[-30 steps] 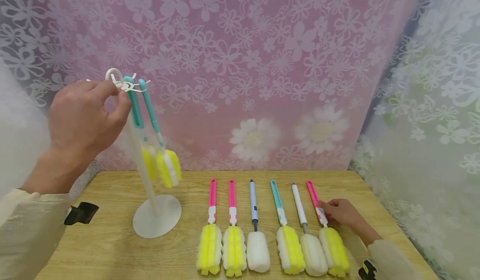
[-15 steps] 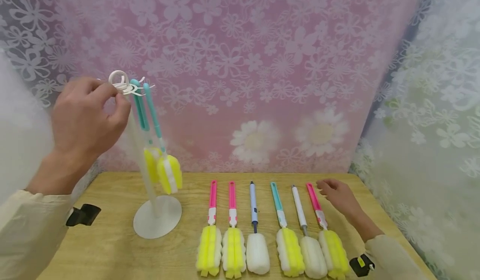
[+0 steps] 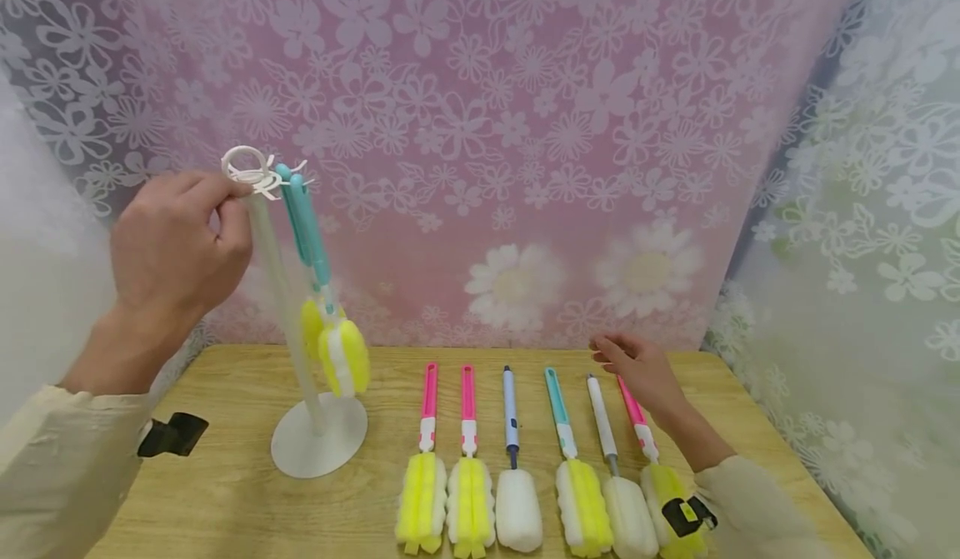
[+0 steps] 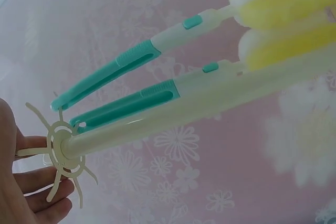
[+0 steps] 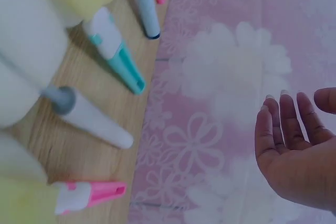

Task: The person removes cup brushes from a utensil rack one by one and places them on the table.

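My left hand [image 3: 180, 242] holds the top of a white hanging rack [image 3: 293, 334] by its hooked ring [image 4: 65, 124], fingers curled at the hooks. Two teal-handled sponge brushes [image 3: 310, 234] hang from hooks on the rack's right side, their yellow and white heads downward. My right hand [image 3: 641, 371] hovers with loosely bent fingers and nothing in it, above the handle ends of a white-handled sponge brush [image 3: 602, 416] and a pink-handled sponge brush [image 3: 634, 409]. The right wrist view shows its palm apart from any brush.
More brushes lie in the row on the wooden table [image 3: 225, 476]: two pink-handled ones [image 3: 429, 396] [image 3: 468, 396], a blue-handled one [image 3: 510, 409] and a teal-handled one [image 3: 557, 401]. A round base [image 3: 330, 451] carries the rack. Floral cloth [image 3: 480, 167] stands behind.
My right hand has left the rightmost pink-handled brush, rising and moving left over the handles. The hanging teal-handled brushes have shifted right as the rack's top turns slightly in my left hand.
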Action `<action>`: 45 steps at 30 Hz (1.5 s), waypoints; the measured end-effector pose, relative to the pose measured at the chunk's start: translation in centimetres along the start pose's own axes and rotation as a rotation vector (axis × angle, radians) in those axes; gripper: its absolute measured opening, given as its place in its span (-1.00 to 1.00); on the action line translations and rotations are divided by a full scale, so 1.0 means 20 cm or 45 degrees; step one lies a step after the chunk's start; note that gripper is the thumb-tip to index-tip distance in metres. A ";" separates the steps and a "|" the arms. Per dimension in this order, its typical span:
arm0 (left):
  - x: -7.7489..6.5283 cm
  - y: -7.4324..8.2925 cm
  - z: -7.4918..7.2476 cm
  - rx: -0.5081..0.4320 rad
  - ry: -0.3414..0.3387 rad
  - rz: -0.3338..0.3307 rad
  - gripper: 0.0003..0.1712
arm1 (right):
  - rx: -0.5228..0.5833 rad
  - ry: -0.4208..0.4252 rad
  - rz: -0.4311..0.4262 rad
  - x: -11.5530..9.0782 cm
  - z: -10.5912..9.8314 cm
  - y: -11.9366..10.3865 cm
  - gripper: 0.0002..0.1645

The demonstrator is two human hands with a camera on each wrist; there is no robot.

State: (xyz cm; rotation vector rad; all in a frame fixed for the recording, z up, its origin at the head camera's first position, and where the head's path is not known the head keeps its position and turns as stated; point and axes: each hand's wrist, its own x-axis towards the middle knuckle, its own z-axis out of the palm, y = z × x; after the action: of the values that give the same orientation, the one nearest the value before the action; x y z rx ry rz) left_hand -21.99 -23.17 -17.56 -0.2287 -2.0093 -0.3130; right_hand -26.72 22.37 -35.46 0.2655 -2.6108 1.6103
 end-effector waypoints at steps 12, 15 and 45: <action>-0.01 0.01 0.04 0.047 0.067 -0.088 -0.49 | 0.167 -0.059 -0.084 0.05 0.19 -0.15 -0.60; -0.01 0.02 0.05 0.040 0.090 -0.105 -0.49 | 0.192 -0.084 -0.078 0.07 0.25 -0.20 -0.64; 0.00 0.05 0.04 0.044 0.038 -0.141 -0.57 | 0.443 -0.181 -0.389 0.12 1.06 -0.86 -0.57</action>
State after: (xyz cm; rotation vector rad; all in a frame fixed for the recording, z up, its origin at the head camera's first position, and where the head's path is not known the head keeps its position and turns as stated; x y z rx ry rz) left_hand -22.29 -21.90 -17.85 -0.0906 -1.9997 -0.3491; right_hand -25.25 -4.44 -29.52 0.7807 -2.2183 1.9756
